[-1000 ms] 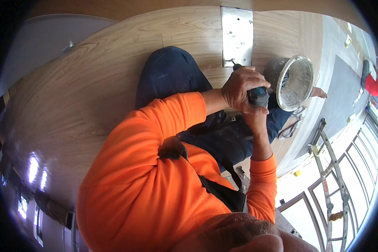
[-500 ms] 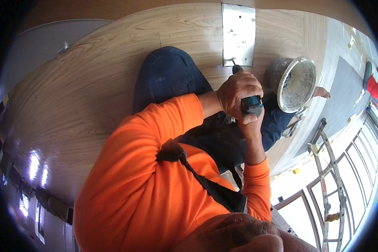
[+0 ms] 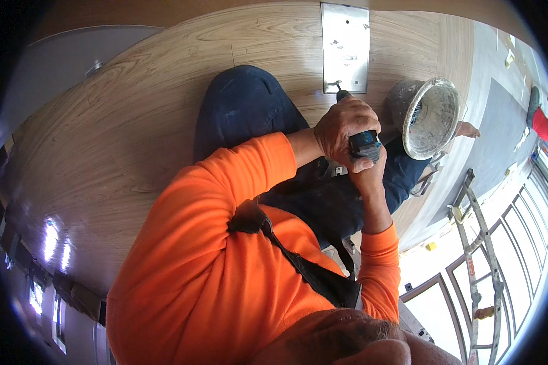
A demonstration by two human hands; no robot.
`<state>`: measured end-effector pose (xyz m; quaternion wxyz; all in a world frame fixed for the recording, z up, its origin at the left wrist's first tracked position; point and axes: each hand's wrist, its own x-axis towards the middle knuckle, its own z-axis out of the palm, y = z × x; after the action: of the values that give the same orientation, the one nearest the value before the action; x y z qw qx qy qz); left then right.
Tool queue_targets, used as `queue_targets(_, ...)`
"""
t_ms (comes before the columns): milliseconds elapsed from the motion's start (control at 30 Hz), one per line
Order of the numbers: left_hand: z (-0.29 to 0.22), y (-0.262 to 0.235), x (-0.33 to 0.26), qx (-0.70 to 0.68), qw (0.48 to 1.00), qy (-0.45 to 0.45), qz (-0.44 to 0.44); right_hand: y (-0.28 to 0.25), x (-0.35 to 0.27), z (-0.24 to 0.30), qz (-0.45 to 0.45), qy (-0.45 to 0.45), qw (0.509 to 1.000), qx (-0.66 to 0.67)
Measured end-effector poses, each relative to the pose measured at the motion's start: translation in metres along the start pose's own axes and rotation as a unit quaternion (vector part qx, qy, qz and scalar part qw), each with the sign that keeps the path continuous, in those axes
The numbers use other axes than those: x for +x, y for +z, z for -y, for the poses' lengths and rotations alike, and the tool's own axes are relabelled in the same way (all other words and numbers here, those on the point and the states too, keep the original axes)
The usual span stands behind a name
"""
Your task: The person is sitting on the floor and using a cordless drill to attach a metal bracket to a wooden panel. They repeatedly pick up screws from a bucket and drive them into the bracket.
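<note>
A dark power drill with teal parts (image 3: 364, 146) is gripped in both of my hands. My left hand (image 3: 346, 128) wraps over its body from the left, fingers closed. My right hand (image 3: 370, 171) is closed on it from below, largely covered by the drill and the left hand. The drill's bit (image 3: 340, 85) points away from me and reaches the near left corner of a shiny metal plate (image 3: 347, 58) with several holes and small fittings. Whether the tip touches the plate or a screw there, I cannot tell.
A stained bucket (image 3: 411, 121) with small things inside stands right of my hands, by my leg. My bent knee (image 3: 243, 100) rests left of the plate on a wood-grain surface (image 3: 122, 140). A ladder (image 3: 474, 255) stands at right; another person in red (image 3: 543, 121) is farther off.
The drill's rear end has tilted slightly, and my right forearm has shifted a little to the right. Both hands keep their hold; the bit stays at the same plate corner.
</note>
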<state>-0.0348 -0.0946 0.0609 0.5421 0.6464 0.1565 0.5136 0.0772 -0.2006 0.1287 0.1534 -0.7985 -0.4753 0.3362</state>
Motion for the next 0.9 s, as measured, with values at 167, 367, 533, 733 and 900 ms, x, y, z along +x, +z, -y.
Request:
queue_targets(167,0.003,0.001,-0.002,0.013,1.000,0.014,-0.005,0.000,0.001,-0.002,0.003,-0.006,1.000,-0.012)
queue_targets(367,0.004,-0.001,-0.002,0.006,1.000,-0.004,0.025,0.004,-0.001,-0.005,-0.003,-0.007,1.000,-0.016)
queue_targets(533,0.004,-0.004,-0.006,0.000,1.000,0.003,0.009,0.001,0.000,0.005,-0.002,-0.026,0.999,-0.028)
queue_targets(733,0.002,-0.005,-0.006,-0.007,1.000,0.001,0.009,0.005,-0.002,-0.003,-0.001,-0.007,1.000,-0.015)
queue_targets(900,0.003,-0.006,-0.006,0.012,1.000,0.014,0.006,0.000,0.001,0.014,0.005,0.008,1.000,-0.027)
